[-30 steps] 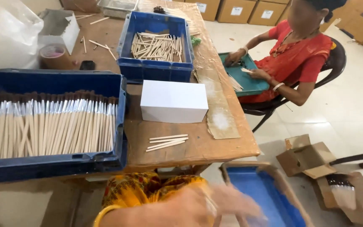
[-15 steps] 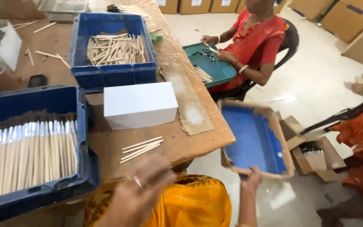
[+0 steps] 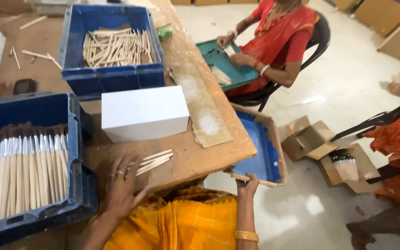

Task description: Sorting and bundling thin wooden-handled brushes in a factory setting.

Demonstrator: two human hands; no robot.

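A person in a yellow-orange garment sits at a wooden counter (image 3: 195, 157), seen from above. The left hand (image 3: 122, 185) lies flat and open on the counter, fingers spread, its fingertips touching a small bundle of thin wooden sticks (image 3: 153, 161). That bundle lies just in front of a plain white box (image 3: 144, 113), near the counter's front edge. The right hand (image 3: 247, 185) reaches past the counter's right edge and grips the near rim of a shallow tray (image 3: 260, 148), blue inside with cardboard-brown sides, held tilted beside the counter.

Left of the white box, a large blue crate (image 3: 26, 162) holds a dense row of sticks with dark tips. Behind the white box, a second blue crate (image 3: 112, 46) holds loose pale sticks. A brown cardboard strip (image 3: 202, 106) lies to the right of the white box.

Beyond the strip, another person in red (image 3: 278, 41) sits on a dark chair, both hands over a green tray (image 3: 225, 65). Open cardboard cartons (image 3: 322, 153) lie on the floor, right of the blue tray.
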